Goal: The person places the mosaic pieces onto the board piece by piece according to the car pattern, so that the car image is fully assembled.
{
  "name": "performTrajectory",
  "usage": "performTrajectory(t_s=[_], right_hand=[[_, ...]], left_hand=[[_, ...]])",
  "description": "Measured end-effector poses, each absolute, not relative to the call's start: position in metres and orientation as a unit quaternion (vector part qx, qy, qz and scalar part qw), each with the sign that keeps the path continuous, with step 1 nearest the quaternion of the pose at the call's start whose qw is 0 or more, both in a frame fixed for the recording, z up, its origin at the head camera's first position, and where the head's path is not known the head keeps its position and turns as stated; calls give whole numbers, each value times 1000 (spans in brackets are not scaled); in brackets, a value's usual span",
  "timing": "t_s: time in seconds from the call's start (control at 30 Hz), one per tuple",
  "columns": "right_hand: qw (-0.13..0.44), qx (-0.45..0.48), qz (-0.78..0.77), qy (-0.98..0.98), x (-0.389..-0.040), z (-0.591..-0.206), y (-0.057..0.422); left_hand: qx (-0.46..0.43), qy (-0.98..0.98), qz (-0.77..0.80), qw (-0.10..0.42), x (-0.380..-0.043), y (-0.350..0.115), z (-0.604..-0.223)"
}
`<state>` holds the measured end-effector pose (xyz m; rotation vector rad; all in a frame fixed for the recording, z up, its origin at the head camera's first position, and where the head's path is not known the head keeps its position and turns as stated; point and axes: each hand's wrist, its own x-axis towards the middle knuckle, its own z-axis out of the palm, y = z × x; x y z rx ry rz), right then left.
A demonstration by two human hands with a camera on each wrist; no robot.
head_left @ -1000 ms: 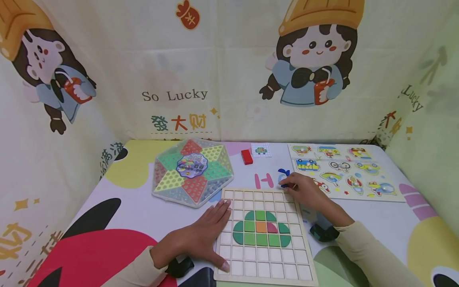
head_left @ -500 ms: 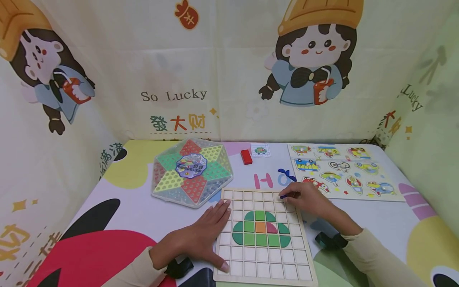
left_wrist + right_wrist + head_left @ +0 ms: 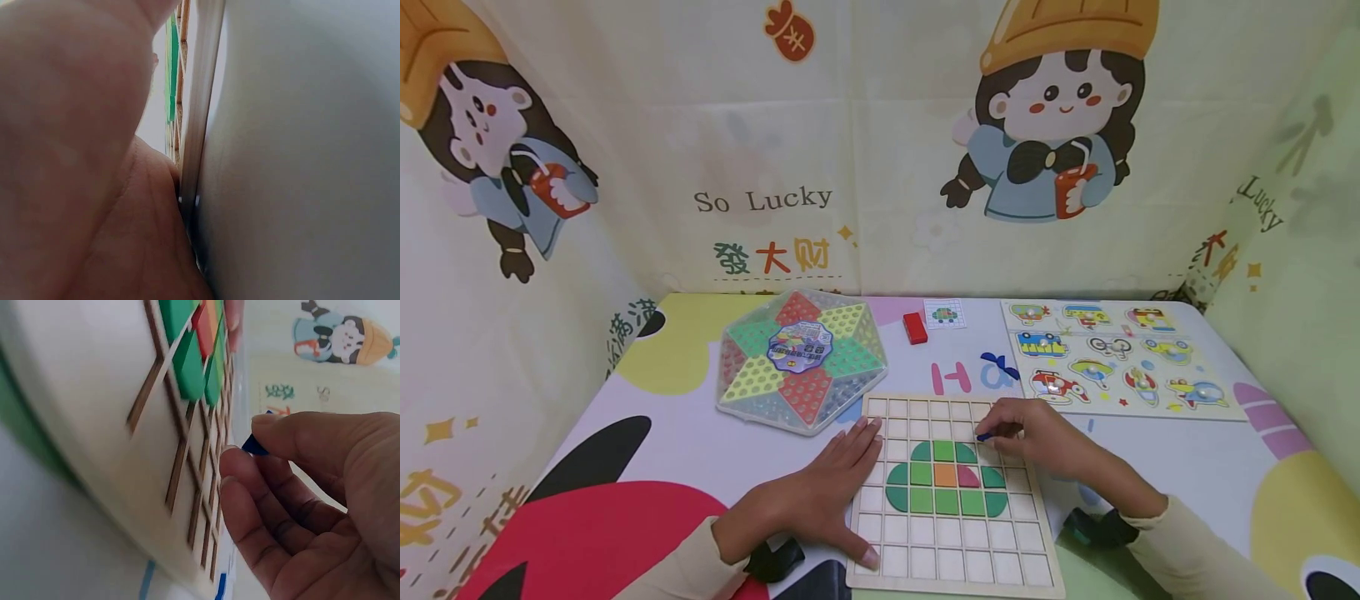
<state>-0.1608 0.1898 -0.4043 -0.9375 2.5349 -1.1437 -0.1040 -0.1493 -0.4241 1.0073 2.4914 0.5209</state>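
A wooden grid board (image 3: 942, 575) lies on the table, with green, orange and pink tiles (image 3: 947, 501) set in its middle cells. My left hand (image 3: 820, 483) rests along the board's left edge, fingers straight and thumb on its lower left corner. Over the board's upper right, my right hand (image 3: 1045, 433) pinches a small dark blue tile (image 3: 256, 445) between thumb and fingertips; its full outline is hidden by the fingers. Behind the board, more dark blue tiles (image 3: 1000, 365) lie on the table. The left wrist view shows mostly the palm (image 3: 125, 231) against the board's edge (image 3: 201, 81).
A hexagonal Chinese checkers box (image 3: 802, 392) lies left of the board's top. Farther back are a red block (image 3: 915, 327) and a small pattern card (image 3: 944, 314). A vehicle puzzle board (image 3: 1120, 358) occupies the back right. Printed cloth walls enclose the table.
My right hand has carried a dark blue tile from the pile behind the board toward me, over the board's upper right cells. The left hand has stayed in place.
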Motion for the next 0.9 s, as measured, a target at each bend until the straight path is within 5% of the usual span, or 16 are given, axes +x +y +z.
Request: performTrajectory(t_s=[0.3,0.9], right_hand=[[193,-340,-430,814,-143,-396,181],[230,-383,-439,780,-122,-401,171]], left_hand=[[360,892,187,202,-104,-149,-424],[360,893,181,202,-105,-149,-426]])
